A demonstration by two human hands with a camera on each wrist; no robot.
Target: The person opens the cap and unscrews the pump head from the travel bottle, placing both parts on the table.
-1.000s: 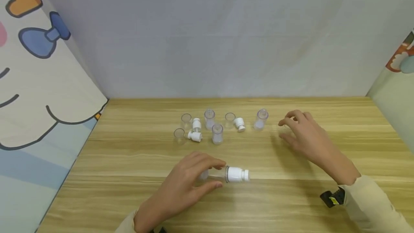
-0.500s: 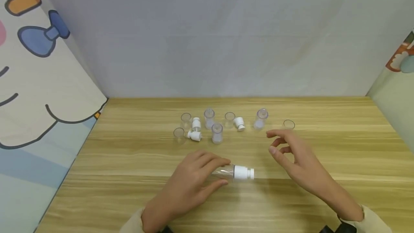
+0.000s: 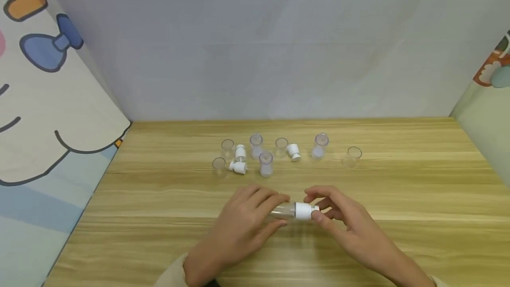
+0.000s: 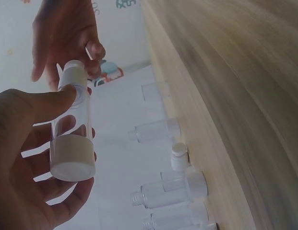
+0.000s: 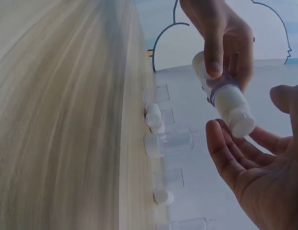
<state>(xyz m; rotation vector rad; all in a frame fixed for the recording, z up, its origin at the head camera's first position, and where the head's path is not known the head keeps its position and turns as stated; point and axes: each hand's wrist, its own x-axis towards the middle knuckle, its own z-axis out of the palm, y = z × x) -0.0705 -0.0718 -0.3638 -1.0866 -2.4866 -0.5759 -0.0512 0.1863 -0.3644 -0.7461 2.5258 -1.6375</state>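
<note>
My left hand [image 3: 247, 225] grips a clear airless pump bottle [image 4: 72, 129] with a white base, its fingers and thumb wrapped round the body. The bottle lies sideways above the table, its white pump top [image 3: 303, 211] towards my right hand [image 3: 350, 225]. That hand is at the pump's end with its fingers loosely bent. In the right wrist view its thumb stands well apart from the fingers, and the fingertips [image 5: 214, 129] are right beside the pump head [image 5: 243, 124]. The head view has the right thumb overlapping the pump's tip.
Several clear bottle bodies [image 3: 266, 165] stand on the wood-grain table [image 3: 159, 234]. Among them are several clear caps [image 3: 352, 157] and loose white pump tops [image 3: 293, 152]. A pale cloth wall [image 3: 279, 48] closes off the back, with a cartoon print [image 3: 52, 101] at left.
My right hand has come from beside the clear cap at the right, leaving it standing, to the pump end. My left hand has shifted slightly right with the bottle.
</note>
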